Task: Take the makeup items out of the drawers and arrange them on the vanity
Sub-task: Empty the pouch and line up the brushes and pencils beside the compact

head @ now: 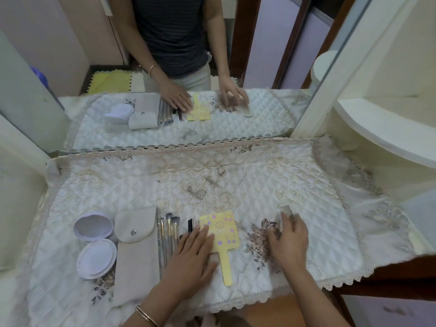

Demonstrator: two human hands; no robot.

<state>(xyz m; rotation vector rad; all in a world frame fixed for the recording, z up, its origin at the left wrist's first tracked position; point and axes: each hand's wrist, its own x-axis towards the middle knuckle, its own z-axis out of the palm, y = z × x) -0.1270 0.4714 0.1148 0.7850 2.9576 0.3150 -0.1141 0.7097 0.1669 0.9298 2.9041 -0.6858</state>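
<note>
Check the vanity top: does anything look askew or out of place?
The comb lies slanted at the right hand, while the pouch, brushes and yellow hand mirror lie straight in a row. The cloth is rumpled on the right.

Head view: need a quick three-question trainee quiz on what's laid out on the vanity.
1. Multiple choice: what lies right beside the pouch, on the side toward the yellow hand mirror? A) comb B) brushes C) compact
2. True or false: the compact is closed.
3. Fill in: the right hand touches the ____.
Key: 1 B. 2 False: the compact lies open. 3 comb.
</note>
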